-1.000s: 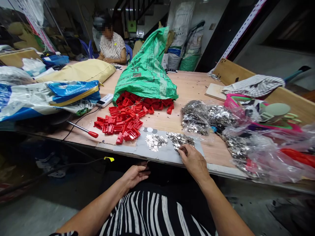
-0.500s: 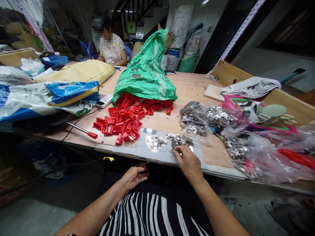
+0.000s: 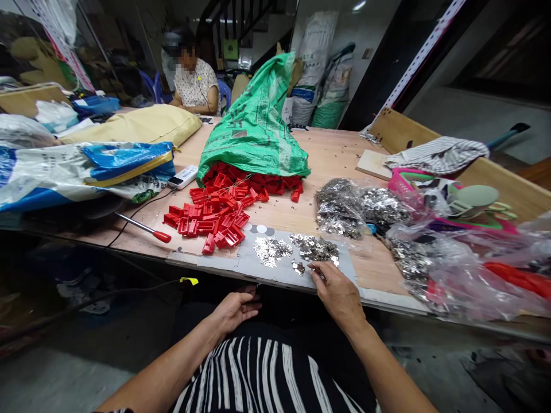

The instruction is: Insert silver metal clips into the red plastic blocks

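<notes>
Dimly lit: grey flr [image 3: 30, 376], pale bk wall [image 3: 381, 28], blue chair [image 3: 151, 86] & dark stair rail [image 3: 235, 14].

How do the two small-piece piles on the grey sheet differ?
The left pile looks bright silver; the right pile is darker. The left pile lies nearer the red parts; the right pile lies nearer the right hand. Both are loose, shiny pieces on the grey sheet.

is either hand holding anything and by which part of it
Cannot be told for sure: the right hand is by the pile of small metal pieces, its fingertips too unclear. No held thing shows in the left hand.
</notes>
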A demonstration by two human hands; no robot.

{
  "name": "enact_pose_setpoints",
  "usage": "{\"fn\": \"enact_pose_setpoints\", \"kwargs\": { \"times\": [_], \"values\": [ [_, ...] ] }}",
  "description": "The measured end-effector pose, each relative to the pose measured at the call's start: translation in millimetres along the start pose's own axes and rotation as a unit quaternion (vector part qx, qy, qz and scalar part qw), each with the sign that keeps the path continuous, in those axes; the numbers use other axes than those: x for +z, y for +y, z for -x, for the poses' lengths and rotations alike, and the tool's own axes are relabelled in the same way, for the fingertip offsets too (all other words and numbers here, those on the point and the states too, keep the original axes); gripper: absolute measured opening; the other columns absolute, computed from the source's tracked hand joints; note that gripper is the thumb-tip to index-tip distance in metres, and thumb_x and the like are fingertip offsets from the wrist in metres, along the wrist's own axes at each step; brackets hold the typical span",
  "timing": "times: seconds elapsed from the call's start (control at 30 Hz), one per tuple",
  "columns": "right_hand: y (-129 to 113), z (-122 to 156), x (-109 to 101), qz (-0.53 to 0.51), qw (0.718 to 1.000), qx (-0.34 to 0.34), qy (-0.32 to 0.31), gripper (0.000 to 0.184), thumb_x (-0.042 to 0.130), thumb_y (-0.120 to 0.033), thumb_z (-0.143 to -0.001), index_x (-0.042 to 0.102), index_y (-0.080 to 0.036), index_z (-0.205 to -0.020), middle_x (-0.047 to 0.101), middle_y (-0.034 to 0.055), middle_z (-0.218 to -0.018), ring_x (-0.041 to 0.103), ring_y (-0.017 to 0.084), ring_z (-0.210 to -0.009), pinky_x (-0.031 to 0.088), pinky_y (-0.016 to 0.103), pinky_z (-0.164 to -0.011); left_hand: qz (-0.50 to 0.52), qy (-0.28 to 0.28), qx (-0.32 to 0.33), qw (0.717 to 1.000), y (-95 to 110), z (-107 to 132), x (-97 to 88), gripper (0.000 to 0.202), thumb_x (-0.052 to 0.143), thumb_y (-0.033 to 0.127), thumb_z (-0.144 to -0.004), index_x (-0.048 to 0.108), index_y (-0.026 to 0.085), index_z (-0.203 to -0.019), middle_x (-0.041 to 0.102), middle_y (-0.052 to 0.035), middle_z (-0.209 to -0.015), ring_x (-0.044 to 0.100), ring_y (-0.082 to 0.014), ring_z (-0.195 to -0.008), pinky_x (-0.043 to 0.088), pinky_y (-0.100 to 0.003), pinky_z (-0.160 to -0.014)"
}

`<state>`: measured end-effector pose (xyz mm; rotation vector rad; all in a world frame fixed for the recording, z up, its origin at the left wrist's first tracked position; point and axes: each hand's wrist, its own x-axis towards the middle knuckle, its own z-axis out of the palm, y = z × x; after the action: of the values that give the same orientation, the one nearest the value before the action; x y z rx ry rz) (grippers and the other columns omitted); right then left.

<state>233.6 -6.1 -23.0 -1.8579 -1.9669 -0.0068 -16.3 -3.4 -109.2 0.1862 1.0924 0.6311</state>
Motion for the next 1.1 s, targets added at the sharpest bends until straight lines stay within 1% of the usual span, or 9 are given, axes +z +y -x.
{"fn": "enact_pose_setpoints", "kwargs": {
  "times": [0.17, 0.27, 0.4, 0.53, 0.63, 0.77, 0.9, 0.97, 1.1],
  "values": [
    [-9, -7, 1, 0.033, 0.999, 0.003, -0.017, 0.020, 0.050, -0.029, -0.091, 0.061, -0.023, -0.106, 0.067, 0.0023, -0.104, 0.067, 0.019, -0.085, 0.050, 0.029, -0.065, -0.002, 0.000, 0.003, 1.000, -1, 1, -1.0, 0.037, 0.051, 0.005, -0.080, 0.054, 0.012, -0.117, 0.064, -0.0133, -0.109, 0.069, -0.0192, -0.078, 0.052, -0.032, -0.075],
    [-17, -12, 3, 0.039, 0.999, 0.007, -0.037, 0.015, 0.050, -0.029, -0.090, 0.061, -0.024, -0.099, 0.067, 0.0023, -0.099, 0.066, 0.019, -0.080, 0.047, 0.028, -0.061, -0.002, 0.000, 0.004, 1.000, -1, 2, -1.5, 0.037, 0.051, 0.005, -0.080, 0.054, 0.012, -0.116, 0.064, -0.0131, -0.109, 0.069, -0.0190, -0.077, 0.051, -0.031, -0.074],
    [-22, -16, 3, 0.021, 0.999, 0.010, -0.046, 0.009, 0.051, -0.027, -0.088, 0.060, -0.024, -0.087, 0.067, 0.0013, -0.092, 0.064, 0.018, -0.077, 0.044, 0.027, -0.060, -0.002, 0.000, 0.006, 1.000, 0, 3, -1.5, 0.037, 0.052, 0.005, -0.079, 0.054, 0.012, -0.115, 0.065, -0.0128, -0.107, 0.069, -0.0183, -0.076, 0.051, -0.031, -0.073],
    [-21, -19, 0, -0.002, 0.998, 0.015, -0.060, 0.008, 0.051, -0.027, -0.087, 0.058, -0.024, -0.085, 0.068, 0.0000, -0.088, 0.063, 0.018, -0.076, 0.042, 0.027, -0.060, -0.003, 0.002, 0.004, 1.000, -1, 1, -1.9, 0.035, 0.051, 0.005, -0.079, 0.055, 0.012, -0.114, 0.065, -0.0129, -0.107, 0.068, -0.0176, -0.075, 0.051, -0.030, -0.073],
    [-19, -23, -2, -0.016, 0.997, 0.033, -0.069, 0.008, 0.050, -0.027, -0.087, 0.058, -0.025, -0.085, 0.069, -0.0013, -0.085, 0.064, 0.017, -0.075, 0.041, 0.026, -0.059, -0.004, 0.003, 0.003, 1.000, -1, -1, -2.5, 0.035, 0.051, 0.005, -0.079, 0.055, 0.011, -0.114, 0.065, -0.0130, -0.108, 0.069, -0.0182, -0.077, 0.051, -0.030, -0.074],
    [-17, -27, -2, -0.008, 0.997, 0.052, -0.052, 0.008, 0.050, -0.026, -0.087, 0.058, -0.025, -0.089, 0.071, -0.0005, -0.091, 0.065, 0.018, -0.077, 0.042, 0.027, -0.061, -0.004, 0.006, 0.002, 1.000, -2, 0, -2.7, 0.038, 0.050, 0.005, -0.080, 0.053, 0.011, -0.117, 0.064, -0.0132, -0.110, 0.069, -0.0186, -0.077, 0.051, -0.030, -0.074],
    [-16, -23, -1, -0.022, 0.998, -0.001, -0.057, 0.011, 0.050, -0.022, -0.085, 0.060, -0.025, -0.090, 0.070, -0.0001, -0.093, 0.065, 0.018, -0.081, 0.044, 0.027, -0.062, -0.003, 0.007, 0.004, 1.000, -3, 2, -3.2, 0.037, 0.050, 0.005, -0.080, 0.053, 0.011, -0.117, 0.064, -0.0138, -0.110, 0.069, -0.0182, -0.077, 0.051, -0.030, -0.074],
    [-15, -19, -3, -0.036, 0.998, -0.020, -0.057, 0.014, 0.049, -0.021, -0.085, 0.060, -0.026, -0.093, 0.069, -0.0003, -0.099, 0.065, 0.017, -0.084, 0.045, 0.026, -0.064, -0.004, 0.006, 0.005, 1.000, -3, 2, -3.8, 0.037, 0.050, 0.005, -0.080, 0.053, 0.011, -0.117, 0.065, -0.0140, -0.110, 0.069, -0.0182, -0.077, 0.051, -0.030, -0.074],
    [-9, -16, -9, -0.026, 0.999, 0.001, -0.037, 0.016, 0.049, -0.023, -0.087, 0.062, -0.026, -0.096, 0.068, 0.0003, -0.104, 0.066, 0.018, -0.086, 0.047, 0.028, -0.066, -0.007, 0.003, 0.003, 1.000, -5, 1, -4.0, 0.038, 0.051, 0.006, -0.080, 0.054, 0.012, -0.117, 0.065, -0.0142, -0.110, 0.069, -0.0187, -0.078, 0.051, -0.030, -0.074]
  ]
}}
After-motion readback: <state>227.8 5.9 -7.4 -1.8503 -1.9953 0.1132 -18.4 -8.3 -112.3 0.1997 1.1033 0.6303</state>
